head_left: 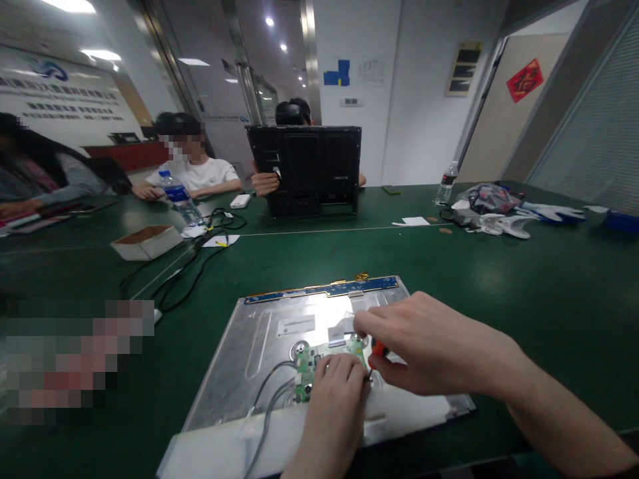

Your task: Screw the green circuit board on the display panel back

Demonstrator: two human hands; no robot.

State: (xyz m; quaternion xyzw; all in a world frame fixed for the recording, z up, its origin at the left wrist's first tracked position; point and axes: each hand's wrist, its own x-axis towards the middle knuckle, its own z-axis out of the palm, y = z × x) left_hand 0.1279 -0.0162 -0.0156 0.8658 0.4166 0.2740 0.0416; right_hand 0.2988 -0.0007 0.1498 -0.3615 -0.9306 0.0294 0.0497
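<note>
A flat metal-backed display panel (259, 356) lies on the green table in front of me, with a green circuit board (303, 372) near its middle. My left hand (339, 392) presses down on this board with its fingers bent and close together; their tips are partly hidden. In my right hand (424, 342), closed around it, is a screwdriver with a red-orange handle (379, 348). Its shaft points down at the board's right edge, beside my left fingers. Grey cables (269, 412) run from the board's left side over the panel's near edge.
Across the table (499, 299), a person holds up a black monitor housing (309, 169). Two other people sit at the left. A small open box (148, 243), black cables (200, 266) and a water bottle (180, 198) are at left; another bottle (446, 183) and white gloves (504, 225) are at right.
</note>
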